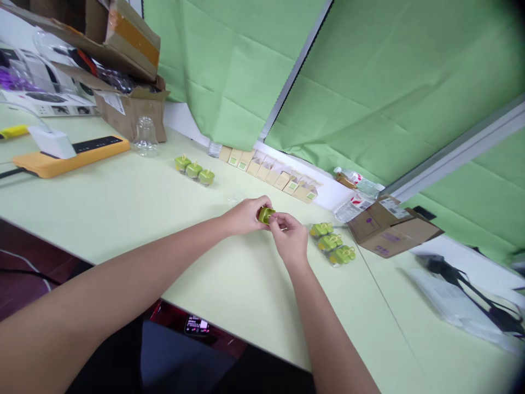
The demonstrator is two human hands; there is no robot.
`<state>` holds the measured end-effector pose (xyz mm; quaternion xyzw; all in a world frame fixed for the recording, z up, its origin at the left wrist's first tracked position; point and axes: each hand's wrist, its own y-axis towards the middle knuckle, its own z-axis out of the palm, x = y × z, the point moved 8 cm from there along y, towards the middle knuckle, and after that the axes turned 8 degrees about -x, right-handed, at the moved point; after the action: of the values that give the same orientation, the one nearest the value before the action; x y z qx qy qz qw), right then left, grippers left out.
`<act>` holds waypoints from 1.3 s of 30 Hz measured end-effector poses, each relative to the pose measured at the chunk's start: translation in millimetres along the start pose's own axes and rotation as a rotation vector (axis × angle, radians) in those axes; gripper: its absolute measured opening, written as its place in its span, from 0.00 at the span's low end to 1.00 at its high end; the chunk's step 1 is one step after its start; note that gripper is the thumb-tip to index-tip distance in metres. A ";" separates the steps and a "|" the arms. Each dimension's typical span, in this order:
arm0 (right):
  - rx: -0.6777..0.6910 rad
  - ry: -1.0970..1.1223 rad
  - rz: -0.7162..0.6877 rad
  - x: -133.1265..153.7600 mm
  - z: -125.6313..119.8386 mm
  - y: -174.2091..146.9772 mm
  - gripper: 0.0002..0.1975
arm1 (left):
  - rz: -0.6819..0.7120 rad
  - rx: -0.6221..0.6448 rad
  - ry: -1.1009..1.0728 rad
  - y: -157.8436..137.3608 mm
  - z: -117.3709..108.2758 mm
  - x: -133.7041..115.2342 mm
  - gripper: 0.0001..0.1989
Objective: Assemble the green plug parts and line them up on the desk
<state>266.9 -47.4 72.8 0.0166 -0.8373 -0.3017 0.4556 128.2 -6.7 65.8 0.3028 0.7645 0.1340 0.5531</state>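
Both our hands work above the pale table [229, 273], close together. Our left hand [246, 216] is curled round a small green piece [266, 215], fingers mostly closed, holding it with its green upper side exposed. Our right hand [292, 239] meets it from the other side, thumb and forefinger drawn nearly together at its edge; we cannot tell whether they pinch part of it or only touch it. The piece sits between two groups of similar items and nearer the second: a slanting row of three green-topped cups [193, 170] to the left, beyond the left forearm, and a cluster of green-topped cups with pale loops [331, 242] just beside the right hand.

Surroundings: a row of small tan boxes [268, 171] along the back edge, below the green curtain [229, 65]. At left, an orange power strip [90, 153] and a clear plastic cup [145, 137] before an open carton [131, 106]. At right, a second carton [389, 230] near clear bottles [359, 189].
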 end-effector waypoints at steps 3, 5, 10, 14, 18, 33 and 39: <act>-0.012 -0.069 0.017 1.8 -0.9 -2.3 0.10 | 0.044 0.007 0.043 -2.2 3.7 -7.2 0.16; -0.020 -0.102 0.034 2.3 -2.0 -2.9 0.10 | 0.082 0.009 0.092 -3.8 6.0 -12.2 0.14; -0.025 -0.127 0.032 2.9 -2.5 -2.4 0.08 | 0.156 -0.005 0.186 -6.1 9.9 -18.5 0.14; -0.005 -0.076 0.051 -0.7 -0.1 -1.0 0.07 | 0.211 0.004 0.247 -6.8 13.0 -20.8 0.14; -0.011 -0.060 0.069 -2.2 -0.2 -1.1 0.07 | 0.253 -0.005 0.321 -6.7 14.3 -25.0 0.13; -0.043 0.282 0.166 -17.1 3.2 3.9 0.13 | 0.188 -0.026 0.067 -2.9 7.0 -30.4 0.19; -0.074 0.506 0.394 -26.7 -3.7 8.1 0.14 | -0.006 -0.156 -0.194 4.4 -9.2 -8.8 0.11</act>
<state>287.3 -34.5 58.4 -0.0876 -0.6730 -0.2241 0.6994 122.8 -7.4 78.1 0.2681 0.6953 0.1618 0.6469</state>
